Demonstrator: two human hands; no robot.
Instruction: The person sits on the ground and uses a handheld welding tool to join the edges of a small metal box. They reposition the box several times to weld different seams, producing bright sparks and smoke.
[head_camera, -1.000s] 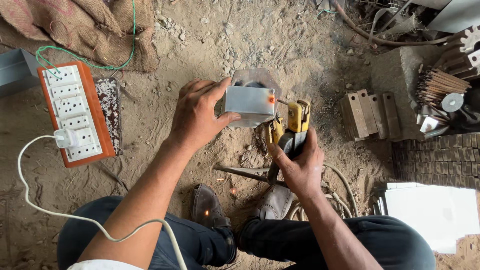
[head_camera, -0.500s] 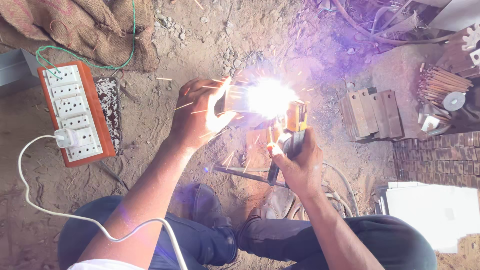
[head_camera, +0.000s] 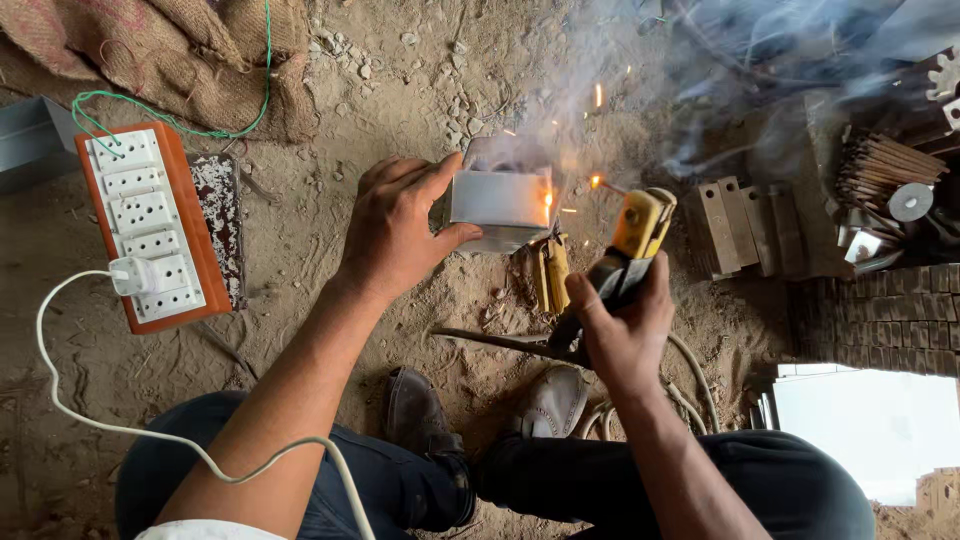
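At the far left, at about 9 o'clock, a white socket board (head_camera: 150, 228) on an orange wooden back is lying on the dirt floor (head_camera: 330, 300). A white plug (head_camera: 133, 275) is sitting in one of its sockets, and its white cord (head_camera: 60, 395) is curling down toward the person's knee. Above it, at 10 o'clock, a brown sack (head_camera: 170, 55) is lying in a heap with a green wire (head_camera: 190, 128) running over it.

Moving right, the left hand (head_camera: 395, 235) is pressing on the left side of a small grey metal box (head_camera: 498, 200). The grip is wrapping round it, with the thumb along the bottom edge and the fingers over the top. The box is sitting on the floor near the middle, at about 12 o'clock from the person's shoes (head_camera: 480, 415). Its long side is running from left to right.

Next, the right hand (head_camera: 620, 325) is closing tight round a yellow and black welding holder (head_camera: 630, 245). The holder is pointing up toward 11 o'clock, and its thin rod tip (head_camera: 597, 183) is glowing orange just beside the right edge of the box. From this grip, the box is lying at about 10 o'clock. The rod tip and the box look very near, but I cannot tell if they are touching. A spot on the right edge of the box is glowing, small sparks are flying, and grey smoke (head_camera: 640, 70) is rising.

A second yellow clamp (head_camera: 550, 272) is lying on the floor just below the box.

At the far right, at 2 o'clock, metal blocks (head_camera: 745, 225) and a bundle of thin rods (head_camera: 880, 165) are lying well apart from both hands.
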